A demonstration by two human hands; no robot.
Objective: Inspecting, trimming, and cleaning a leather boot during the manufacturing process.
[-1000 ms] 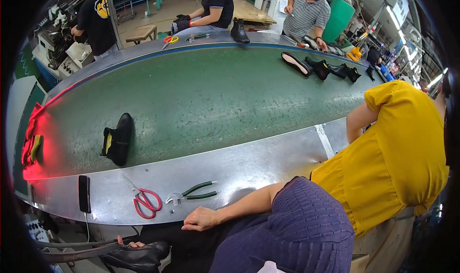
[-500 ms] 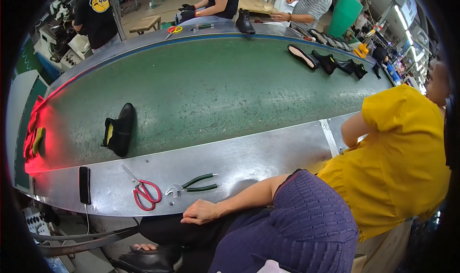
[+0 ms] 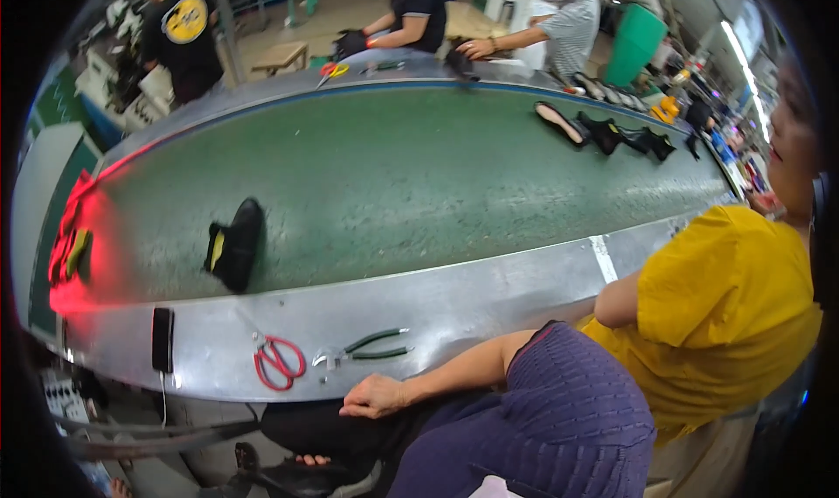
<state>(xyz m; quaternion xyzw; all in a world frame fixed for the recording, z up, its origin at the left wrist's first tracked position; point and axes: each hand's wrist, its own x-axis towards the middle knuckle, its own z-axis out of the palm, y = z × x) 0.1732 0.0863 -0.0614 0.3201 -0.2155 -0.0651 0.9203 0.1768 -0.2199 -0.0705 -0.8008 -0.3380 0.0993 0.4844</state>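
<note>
My right hand (image 3: 374,397) rests on my black-trousered thigh by the table's front edge, its fingers curled with nothing seen in them. Lower down, the fingers of my left hand (image 3: 311,459) bend over a black leather boot (image 3: 328,479) at my lap; the rest of that hand is hidden. On the metal ledge just beyond my right hand lie green-handled pliers (image 3: 351,351) and red-handled scissors (image 3: 260,346). A black phone (image 3: 162,341) with a white cable lies further left. One black ankle boot (image 3: 238,251) with a yellow inside lies on the green belt surface (image 3: 393,183).
Beside me on the right sits a person in yellow (image 3: 721,314). Several black boots (image 3: 603,134) lie at the far right. Across the table, a person in a striped shirt (image 3: 572,39) touches a dark boot (image 3: 463,63). Red light falls on items at the left end (image 3: 74,251).
The whole view has shifted slightly. My left hand and its boot have come a little to the right. Across the table, the striped-shirt person's hand has reached the boot, which now tilts.
</note>
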